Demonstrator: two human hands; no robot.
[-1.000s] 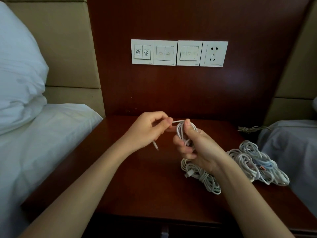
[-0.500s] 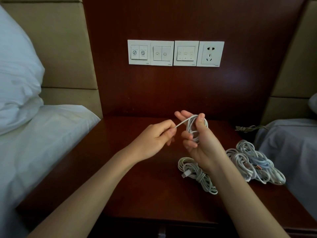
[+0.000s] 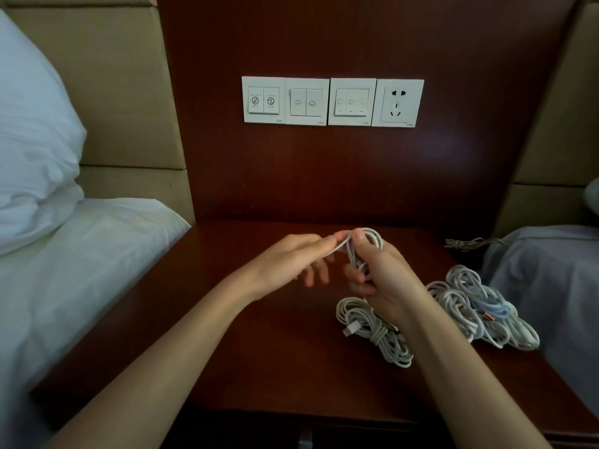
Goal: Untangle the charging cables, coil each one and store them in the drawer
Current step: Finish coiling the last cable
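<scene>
- Step: coiling; my right hand (image 3: 385,280) grips a cable (image 3: 373,234) coil.
- My left hand (image 3: 291,260) pinches its loose tail.
- Next, I judge: wrap tail round, lay by bundle (image 3: 376,335).

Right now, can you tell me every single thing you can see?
nightstand: one, dark reddish wood, centre
held cable: one, white, looped, above the nightstand
coiled bundle: one, white, nightstand front right
cable pile: one heap, white and pale blue, nightstand right edge
thin cord: one, greyish, back right
switch plates: three, white, wall panel
socket: one, white, right of switches
pillow: one, white, far left
bed sheets: two, white, either side
left grip: one, bare hand, pinches the held cable's end
right grip: one, bare hand, holds the loops
</scene>
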